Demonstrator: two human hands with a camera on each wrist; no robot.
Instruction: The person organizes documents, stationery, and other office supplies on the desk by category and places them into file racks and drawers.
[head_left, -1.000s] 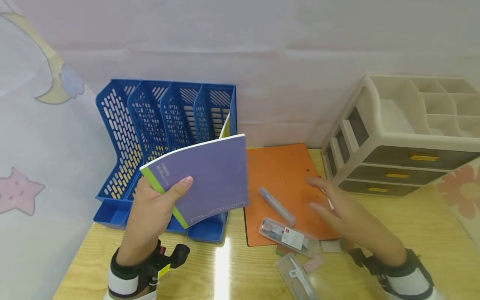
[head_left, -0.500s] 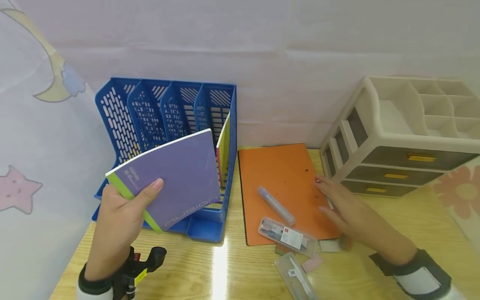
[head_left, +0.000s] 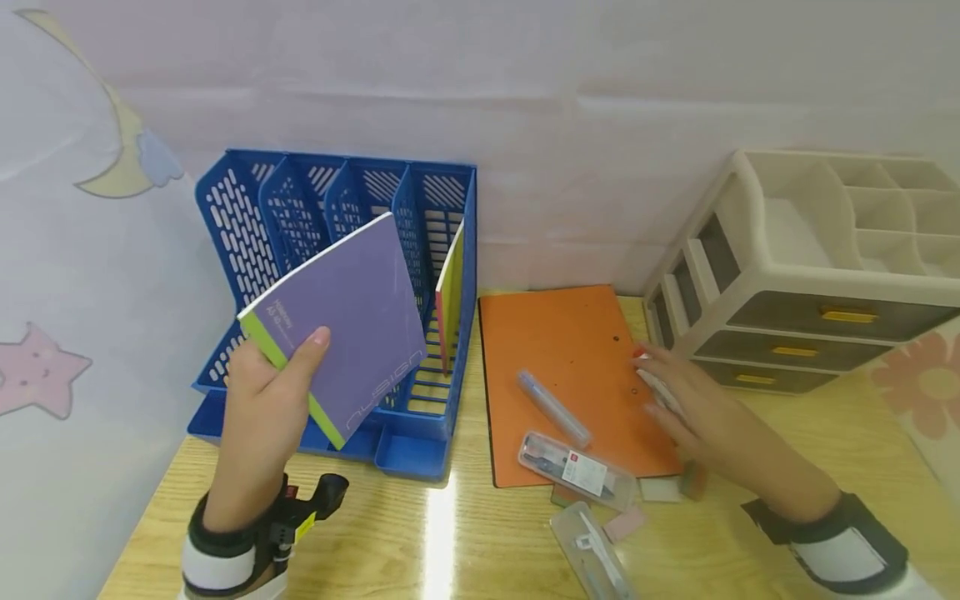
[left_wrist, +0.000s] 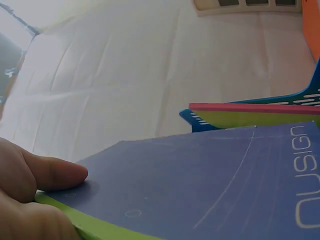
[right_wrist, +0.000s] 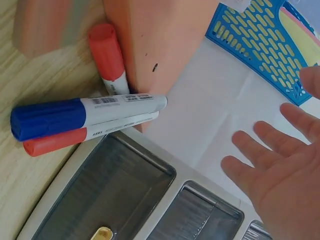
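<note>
My left hand (head_left: 262, 408) grips a purple notebook (head_left: 360, 325) with a green spine strip, thumb flat on the cover. The notebook is tilted in front of a blue file rack (head_left: 415, 458), overlapping its middle slots in the head view. A yellow-green notebook (head_left: 452, 292) with a pink edge stands in the rack's rightmost slot. My right hand (head_left: 712, 417) is held with spread fingers over the right edge of an orange folder (head_left: 555, 333). Beside it in the right wrist view lie a blue-capped marker (right_wrist: 50, 117) and red-capped markers (right_wrist: 107, 55), apart from the fingers.
A beige drawer unit (head_left: 862, 279) stands at the back right. On the folder lie a clear tube (head_left: 553, 408) and a clear case with a compass (head_left: 577, 471). Nearer are another clear case (head_left: 588, 554), a pink eraser (head_left: 625, 523) and small blocks (head_left: 660, 490).
My left hand has carried the purple notebook leftward, then slightly back right and up, turning it steeper and uncovering the rack's right slot. My right hand has shifted a little right.
</note>
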